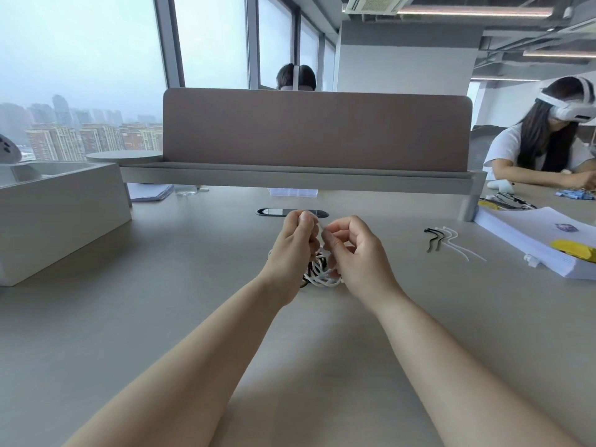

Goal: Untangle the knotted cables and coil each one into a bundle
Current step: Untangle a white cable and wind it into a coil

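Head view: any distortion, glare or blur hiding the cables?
Head view: wide-angle bends the divider and window frames; soft daylight, no glare on the desk, only faint shadows under the forearms; fingers and the strand they pinch look smeared; left hand and right hand cover much of the cables.

Soft gray daylight comes in through the big windows [80,53] on the left. Lamps [467,10] glow at the top right. The table [145,317] has only faint shadows. Straight lines bend near the edges. The cables [322,273] look a little blurry.
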### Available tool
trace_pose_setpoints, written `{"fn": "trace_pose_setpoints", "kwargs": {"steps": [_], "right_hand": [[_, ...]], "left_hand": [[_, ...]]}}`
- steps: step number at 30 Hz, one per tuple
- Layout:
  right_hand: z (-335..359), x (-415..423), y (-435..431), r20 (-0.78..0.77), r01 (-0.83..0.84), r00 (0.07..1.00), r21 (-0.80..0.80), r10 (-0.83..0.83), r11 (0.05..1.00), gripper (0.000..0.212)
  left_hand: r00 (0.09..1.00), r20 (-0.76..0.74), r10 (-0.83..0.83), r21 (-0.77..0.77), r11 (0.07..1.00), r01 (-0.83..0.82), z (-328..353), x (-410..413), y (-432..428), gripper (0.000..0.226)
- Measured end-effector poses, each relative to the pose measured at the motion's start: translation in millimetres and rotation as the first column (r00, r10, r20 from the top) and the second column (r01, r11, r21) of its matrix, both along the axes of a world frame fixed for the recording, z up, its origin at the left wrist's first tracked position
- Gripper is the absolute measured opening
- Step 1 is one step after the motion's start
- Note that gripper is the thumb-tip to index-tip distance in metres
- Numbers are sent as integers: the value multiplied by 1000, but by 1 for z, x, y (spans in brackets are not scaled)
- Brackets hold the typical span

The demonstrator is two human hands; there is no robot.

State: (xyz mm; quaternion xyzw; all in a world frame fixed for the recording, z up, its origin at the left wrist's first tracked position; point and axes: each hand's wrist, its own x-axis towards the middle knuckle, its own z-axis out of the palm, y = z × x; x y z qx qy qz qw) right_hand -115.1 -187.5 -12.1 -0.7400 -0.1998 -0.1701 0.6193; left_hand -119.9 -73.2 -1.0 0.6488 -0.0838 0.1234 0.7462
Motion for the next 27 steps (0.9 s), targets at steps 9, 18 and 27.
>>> {"fn": "trace_pose_setpoints", "kwargs": {"steps": [9, 18, 27], "right_hand": [[-8, 3, 4, -30, -23, 999, -224, 17, 974, 14], [-6, -1, 5, -28, -65, 998, -287, 60, 956, 18], [-1, -2, 2, 61, -27, 998, 17, 26, 1000, 16]], "left_hand": [[990, 14, 143, -14, 990, -143, -2, 7, 3, 28], [988, 46, 149, 28, 988, -150, -1, 4, 0, 22], [991, 98, 91, 222, 969, -111, -6, 6, 7, 21]]}}
